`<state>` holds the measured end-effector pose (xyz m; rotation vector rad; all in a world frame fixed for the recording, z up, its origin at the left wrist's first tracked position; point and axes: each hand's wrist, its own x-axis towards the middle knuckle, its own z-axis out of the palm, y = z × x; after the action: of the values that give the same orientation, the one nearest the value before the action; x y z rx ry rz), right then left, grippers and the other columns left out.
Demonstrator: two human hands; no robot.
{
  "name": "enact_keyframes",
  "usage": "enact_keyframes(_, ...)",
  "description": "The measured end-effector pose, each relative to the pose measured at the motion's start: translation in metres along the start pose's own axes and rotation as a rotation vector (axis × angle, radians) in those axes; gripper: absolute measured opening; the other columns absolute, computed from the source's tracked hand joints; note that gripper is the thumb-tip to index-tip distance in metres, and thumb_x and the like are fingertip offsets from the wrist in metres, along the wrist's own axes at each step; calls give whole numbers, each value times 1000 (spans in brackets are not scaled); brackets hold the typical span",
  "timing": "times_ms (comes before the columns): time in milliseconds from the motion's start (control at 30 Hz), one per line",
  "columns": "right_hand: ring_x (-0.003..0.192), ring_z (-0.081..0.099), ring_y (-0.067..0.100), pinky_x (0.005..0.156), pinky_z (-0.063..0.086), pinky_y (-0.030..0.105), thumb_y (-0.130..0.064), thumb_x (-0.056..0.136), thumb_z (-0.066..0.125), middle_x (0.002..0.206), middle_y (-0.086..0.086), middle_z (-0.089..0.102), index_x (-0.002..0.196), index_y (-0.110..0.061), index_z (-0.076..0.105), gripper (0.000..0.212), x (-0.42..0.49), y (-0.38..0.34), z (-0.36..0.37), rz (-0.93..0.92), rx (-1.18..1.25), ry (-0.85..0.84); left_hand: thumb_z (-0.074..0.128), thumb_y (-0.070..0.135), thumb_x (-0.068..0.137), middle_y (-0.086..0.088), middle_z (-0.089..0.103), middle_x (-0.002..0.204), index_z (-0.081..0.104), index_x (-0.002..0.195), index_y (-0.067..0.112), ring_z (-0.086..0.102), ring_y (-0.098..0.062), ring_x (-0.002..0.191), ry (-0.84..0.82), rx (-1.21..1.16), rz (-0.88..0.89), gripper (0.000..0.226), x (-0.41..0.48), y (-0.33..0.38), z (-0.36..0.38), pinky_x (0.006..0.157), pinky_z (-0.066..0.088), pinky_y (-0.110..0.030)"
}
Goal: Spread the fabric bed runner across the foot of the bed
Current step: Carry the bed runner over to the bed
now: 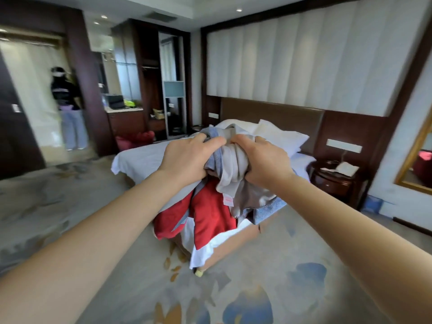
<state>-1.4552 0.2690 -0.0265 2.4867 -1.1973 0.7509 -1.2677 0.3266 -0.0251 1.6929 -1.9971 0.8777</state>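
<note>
Gripping the bed runner [233,164] in a bunch, our left hand [187,157] and right hand [266,160] sit almost knuckle to knuckle in the head view. The fingers of both are curled tight into the grey and blue folds, and both arms are stretched out ahead of us. The runner is between and just under the hands. Its red and grey layers hang down in a heap that seems to rest on the near corner of the bed [145,157], where the white sheet spills over. Crumpled like this, we cannot tell which way its long axis runs. The pillows [280,136] lie beyond the right hand, so we judge the foot edge to run from under our hands out to the left and away. If so, the left hand is nearer the far end of that edge and the right is nearer the corner below us. We expect the next move to need the hands drawn apart along that line, each finding one end of the cloth.
</note>
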Motion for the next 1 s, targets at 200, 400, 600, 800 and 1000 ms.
enact_keyframes(200,97,57,31,66,51,38,-23,72,67,107,8,55,132,-33,39,66,81,-14,42,-140,88,49,74,23,67,-5,61,98,54,128,32,66,-29,77,-10,133,-93,65,22,-61,19,50,40,-30)
enact_keyframes(400,102,55,32,70,50,39,-22,75,65,111,12,54,135,-31,39,66,151,-39,88,-240,195,29,72,23,68,-4,60,104,50,131,35,65,-27,81,-57,217,-173,67,33,-124,47,51,41,-30)
enact_keyframes(600,104,55,32,70,46,36,-23,73,68,114,10,53,138,-36,34,75,217,-83,146,-283,210,-1,70,20,67,-5,58,105,44,133,35,64,-29,78,-112,274,-225,73,32,-202,82,49,33,-28)
enact_keyframes(800,101,56,33,63,35,32,-23,70,70,111,11,52,138,-34,35,77,289,-133,208,-303,217,-9,76,23,64,-6,60,100,50,128,32,64,-29,71,-139,309,-230,70,35,-291,124,48,25,-25)
enact_keyframes(1000,98,56,33,66,44,36,-24,71,68,110,11,52,136,-34,37,73,364,-182,260,-279,259,11,74,22,65,-6,59,100,49,129,32,63,-29,72,-145,331,-214,69,49,-385,156,47,27,-25)
